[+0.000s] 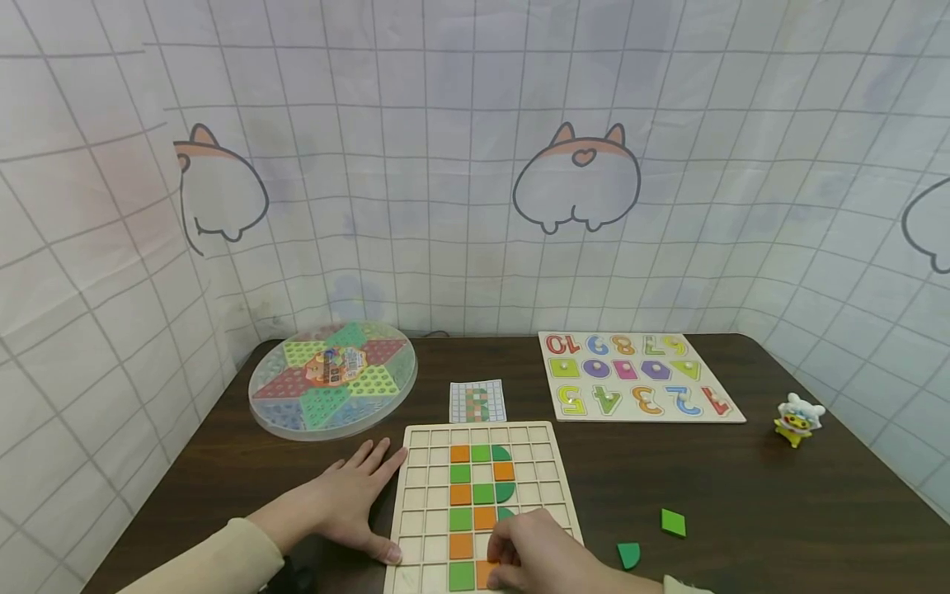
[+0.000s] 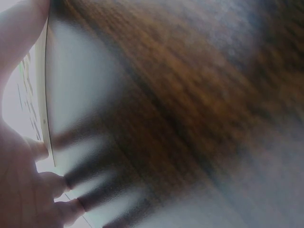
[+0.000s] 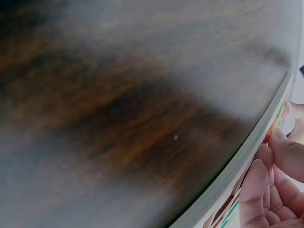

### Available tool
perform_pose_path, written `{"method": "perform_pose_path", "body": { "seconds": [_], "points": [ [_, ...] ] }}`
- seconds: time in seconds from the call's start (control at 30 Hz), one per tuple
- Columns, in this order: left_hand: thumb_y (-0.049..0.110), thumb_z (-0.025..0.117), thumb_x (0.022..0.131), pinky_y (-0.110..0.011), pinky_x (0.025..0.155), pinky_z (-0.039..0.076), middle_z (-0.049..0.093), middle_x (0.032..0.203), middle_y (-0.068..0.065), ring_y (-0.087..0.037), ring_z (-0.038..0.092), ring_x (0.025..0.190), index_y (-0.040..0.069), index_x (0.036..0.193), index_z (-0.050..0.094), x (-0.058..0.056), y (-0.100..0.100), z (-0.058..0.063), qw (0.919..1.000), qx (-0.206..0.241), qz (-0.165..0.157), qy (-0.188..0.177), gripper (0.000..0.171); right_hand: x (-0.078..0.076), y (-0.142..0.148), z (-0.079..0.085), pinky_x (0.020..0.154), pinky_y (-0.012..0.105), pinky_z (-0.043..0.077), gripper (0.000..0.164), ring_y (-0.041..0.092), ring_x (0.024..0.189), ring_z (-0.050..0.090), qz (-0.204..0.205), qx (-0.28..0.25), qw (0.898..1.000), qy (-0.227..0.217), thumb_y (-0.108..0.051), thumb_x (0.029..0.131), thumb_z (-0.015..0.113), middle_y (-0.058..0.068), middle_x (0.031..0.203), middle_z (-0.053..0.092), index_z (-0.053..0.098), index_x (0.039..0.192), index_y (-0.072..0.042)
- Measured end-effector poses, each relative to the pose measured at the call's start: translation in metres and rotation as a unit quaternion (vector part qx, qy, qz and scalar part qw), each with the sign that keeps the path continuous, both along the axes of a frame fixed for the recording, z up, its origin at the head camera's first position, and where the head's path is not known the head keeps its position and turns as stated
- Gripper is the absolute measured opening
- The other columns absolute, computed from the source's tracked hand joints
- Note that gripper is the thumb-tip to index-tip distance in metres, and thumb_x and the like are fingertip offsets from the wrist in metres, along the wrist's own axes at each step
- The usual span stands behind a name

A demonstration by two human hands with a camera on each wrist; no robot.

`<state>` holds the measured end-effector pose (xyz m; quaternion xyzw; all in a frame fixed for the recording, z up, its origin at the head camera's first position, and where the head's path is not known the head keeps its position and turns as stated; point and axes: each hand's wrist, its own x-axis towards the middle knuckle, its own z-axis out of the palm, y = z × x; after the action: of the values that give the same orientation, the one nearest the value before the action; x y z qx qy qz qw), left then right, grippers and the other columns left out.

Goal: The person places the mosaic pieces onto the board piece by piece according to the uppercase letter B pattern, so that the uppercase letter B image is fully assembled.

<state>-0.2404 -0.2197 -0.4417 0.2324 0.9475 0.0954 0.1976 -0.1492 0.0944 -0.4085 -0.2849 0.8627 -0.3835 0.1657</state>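
Observation:
A wooden grid board (image 1: 421, 523) lies on the table, with orange and green square tiles and dark green quarter-round tiles set in its middle columns. My left hand (image 1: 349, 502) rests at the board's left edge, fingers spread, thumb on the rim near the lower left. At the lower middle, my right hand (image 1: 545, 554) pinches an orange square tile (image 1: 484, 572) between thumb and fingers, beside a green square tile (image 1: 461, 576) in the near row. The right wrist view shows those curled fingers (image 3: 256, 190) at the board's side; part of the orange tile is hidden.
Right of the board lie a loose green tile (image 1: 673, 523) and a dark green quarter-round tile (image 1: 628, 555). A small pattern card (image 1: 457, 396) touches the board's far side. Further back are a round checkers game (image 1: 260, 404), a number puzzle (image 1: 594, 394) and a small figurine (image 1: 798, 419).

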Motion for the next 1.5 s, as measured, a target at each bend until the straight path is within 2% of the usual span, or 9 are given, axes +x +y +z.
{"method": "perform_pose_path", "body": {
  "seconds": [0.2,0.37,0.63,0.7,0.87,1.07,1.17,1.27,1.5],
  "points": [
    [0.095,0.066,0.059,-0.074,0.114,0.025,0.008,0.172,-0.017,-0.045,0.012,0.158,0.025,0.167,0.012,0.003,0.002,0.004,1.0,0.004,-0.002,0.0,0.139,0.0,0.0,0.0,0.058,0.016,0.047,0.015,-0.006,0.06,0.051,-0.003,0.004,1.0,0.01,-0.008,0.085,0.082,-0.01,0.067,0.064,0.069,0.078,-0.009],
    [0.096,0.066,0.058,-0.072,0.116,0.024,0.009,0.173,-0.015,-0.042,0.011,0.159,0.026,0.166,0.014,0.004,0.002,0.005,1.0,0.003,0.003,0.001,0.139,0.0,0.0,-0.001,0.057,0.016,0.047,0.015,-0.006,0.059,0.051,-0.004,-0.003,1.0,0.0,-0.007,0.086,0.081,-0.009,0.066,0.064,0.07,0.076,-0.009],
    [0.095,0.066,0.059,-0.072,0.116,0.024,0.009,0.173,-0.016,-0.043,0.011,0.159,0.026,0.166,0.013,0.005,0.003,0.006,1.0,0.004,0.004,-0.003,0.138,-0.003,0.007,0.003,0.063,0.018,0.048,0.007,-0.002,0.063,0.053,0.0,-0.01,0.999,-0.05,-0.01,0.091,0.077,-0.009,0.074,0.066,0.074,0.085,-0.008],
    [0.094,0.066,0.06,-0.074,0.115,0.024,0.008,0.173,-0.017,-0.044,0.011,0.158,0.025,0.167,0.012,0.006,0.003,0.007,1.0,0.005,0.0,-0.004,0.138,-0.004,0.014,0.004,0.064,0.018,0.048,0.006,-0.003,0.066,0.053,-0.001,-0.016,0.999,-0.039,-0.012,0.093,0.075,-0.01,0.077,0.067,0.075,0.089,-0.008],
    [0.094,0.066,0.061,-0.074,0.114,0.024,0.008,0.172,-0.018,-0.045,0.012,0.158,0.026,0.167,0.01,0.005,0.003,0.008,1.0,0.003,-0.004,-0.002,0.137,-0.011,0.047,0.009,0.064,0.019,0.049,0.008,-0.005,0.07,0.053,-0.025,-0.024,0.998,0.043,-0.015,0.095,0.074,-0.009,0.081,0.068,0.074,0.095,-0.007],
    [0.096,0.066,0.058,-0.072,0.116,0.025,0.01,0.173,-0.014,-0.042,0.012,0.159,0.028,0.166,0.013,0.001,0.001,0.002,1.0,-0.001,0.004,0.0,0.139,-0.024,0.102,0.016,0.064,0.021,0.051,0.008,-0.005,0.071,0.056,-0.096,0.014,0.989,0.111,-0.019,0.093,0.076,-0.011,0.084,0.069,0.075,0.096,-0.011],
    [0.096,0.066,0.058,-0.072,0.116,0.025,0.01,0.173,-0.015,-0.043,0.012,0.159,0.028,0.166,0.013,0.001,0.001,0.002,1.0,0.0,0.003,0.001,0.139,-0.029,0.131,0.015,0.066,0.022,0.052,0.01,-0.004,0.074,0.059,-0.129,0.036,0.985,0.11,-0.022,0.093,0.075,-0.01,0.087,0.07,0.075,0.096,-0.013],
    [0.097,0.065,0.058,-0.072,0.115,0.025,0.009,0.173,-0.015,-0.043,0.012,0.159,0.028,0.166,0.012,0.001,0.001,0.002,1.0,0.0,0.0,0.002,0.138,-0.031,0.156,0.014,0.066,0.022,0.053,0.012,-0.003,0.075,0.06,-0.15,0.057,0.983,0.089,-0.023,0.094,0.075,-0.007,0.089,0.072,0.074,0.098,-0.012],
    [0.097,0.064,0.057,-0.072,0.116,0.025,0.01,0.173,-0.015,-0.043,0.011,0.159,0.027,0.166,0.013,0.003,0.002,0.005,1.0,-0.003,0.0,0.002,0.139,-0.04,0.195,0.004,0.067,0.022,0.05,0.011,-0.003,0.075,0.056,-0.167,0.121,0.976,0.067,-0.023,0.095,0.073,-0.007,0.089,0.071,0.075,0.097,-0.012]
  ]
}}
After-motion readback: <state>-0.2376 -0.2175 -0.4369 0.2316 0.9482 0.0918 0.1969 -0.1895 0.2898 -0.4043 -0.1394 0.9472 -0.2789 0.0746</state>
